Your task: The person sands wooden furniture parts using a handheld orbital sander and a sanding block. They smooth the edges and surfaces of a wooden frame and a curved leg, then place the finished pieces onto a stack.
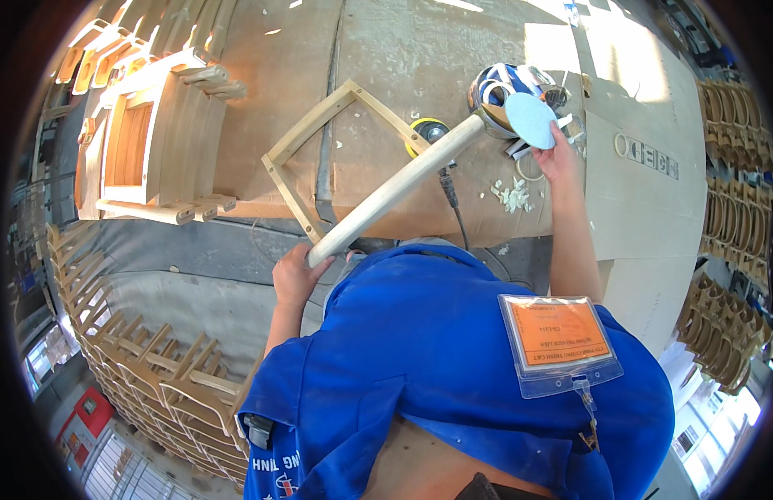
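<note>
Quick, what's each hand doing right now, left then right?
Left hand: closed around the near end of the wooden frame's thick rail.
Right hand: closed, holding a pale blue disc by its edge.

Blue short-sleeved shirt (453, 333), white lettering (274, 463) at left side; orange badge (557, 329) in clear plastic holder (541, 387)

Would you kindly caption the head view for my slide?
Left hand grips angular pale wooden frame; right hand holds round light-blue disc.
</note>
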### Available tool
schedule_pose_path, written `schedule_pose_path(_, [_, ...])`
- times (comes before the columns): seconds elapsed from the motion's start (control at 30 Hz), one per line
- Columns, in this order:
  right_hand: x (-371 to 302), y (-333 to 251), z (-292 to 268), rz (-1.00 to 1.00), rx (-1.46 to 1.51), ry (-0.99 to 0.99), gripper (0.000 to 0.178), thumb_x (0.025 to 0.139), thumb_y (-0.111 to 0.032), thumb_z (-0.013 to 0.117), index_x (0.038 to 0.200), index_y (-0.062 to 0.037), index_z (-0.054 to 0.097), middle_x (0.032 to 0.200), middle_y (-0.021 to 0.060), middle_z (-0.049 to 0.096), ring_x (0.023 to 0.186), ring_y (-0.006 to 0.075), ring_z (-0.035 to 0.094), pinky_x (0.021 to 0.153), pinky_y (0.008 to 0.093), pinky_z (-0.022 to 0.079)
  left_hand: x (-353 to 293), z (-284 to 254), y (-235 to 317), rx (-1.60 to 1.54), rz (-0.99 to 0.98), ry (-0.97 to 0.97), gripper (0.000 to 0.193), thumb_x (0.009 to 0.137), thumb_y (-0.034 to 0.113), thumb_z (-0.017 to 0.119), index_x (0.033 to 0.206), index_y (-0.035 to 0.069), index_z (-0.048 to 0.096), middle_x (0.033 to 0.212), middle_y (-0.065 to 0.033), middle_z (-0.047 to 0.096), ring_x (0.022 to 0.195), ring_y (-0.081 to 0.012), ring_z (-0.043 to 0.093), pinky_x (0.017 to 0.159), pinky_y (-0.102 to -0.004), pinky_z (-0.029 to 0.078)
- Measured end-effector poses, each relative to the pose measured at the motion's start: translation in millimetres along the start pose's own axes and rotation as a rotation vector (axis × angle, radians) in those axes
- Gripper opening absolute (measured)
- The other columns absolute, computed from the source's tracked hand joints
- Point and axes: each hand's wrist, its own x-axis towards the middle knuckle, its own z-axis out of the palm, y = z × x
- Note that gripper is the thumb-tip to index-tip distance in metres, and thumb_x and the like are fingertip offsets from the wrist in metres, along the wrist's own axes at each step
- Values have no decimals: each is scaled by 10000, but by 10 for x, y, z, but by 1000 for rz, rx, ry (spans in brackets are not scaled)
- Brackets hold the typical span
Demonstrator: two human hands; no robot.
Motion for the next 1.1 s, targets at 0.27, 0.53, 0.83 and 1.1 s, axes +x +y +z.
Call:
schedule_pose_path(0.27, [-175, -19, 453, -415, -578, -16, 401, 930, -217, 561, 1251, 22, 539, 1149, 92, 617, 988, 189, 601, 832, 326, 479, 35, -120, -70, -92, -82, 25, 392, 683, 412, 794, 794, 65, 647, 733, -113, 661, 674, -320, 644, 601, -395, 507])
schedule_pose_path(0.53, [-295, 138, 1016, -370, -222, -56, 403, 935, -228, 520, 1242, 32, 547, 1137, 100, 607, 996, 185, 589, 837, 311, 473, 155, -124, 111, 30, -68, 300, 427, 674, 453, 788, 806, 79, 630, 721, -114, 662, 663, -317, 647, 590, -405, 507])
schedule_pose_path(0.83, [-343, 159, 855, -425, -334, -163, 429, 920, -221, 540, 1271, 23, 513, 1197, 111, 584, 1049, 199, 580, 915, 319, 441, 915, 681, -174, 26, -75, -7, 446, 779, 317, 725, 1121, 106, 531, 1003, -152, 627, 941, -335, 616, 769, -427, 502])
schedule_pose_path(1.1, [140, 423, 1316, -1166, -1131, -395, 336, 931, -165, 469, 1206, 0, 567, 1151, 200, 608, 1094, 367, 553, 965, 405, 409, -64, 1019, -826, 144, -98, -9, 703, 781, 213, 708, 1402, 118, 392, 1420, -141, 384, 1272, -327, 406, 991, -465, 409])
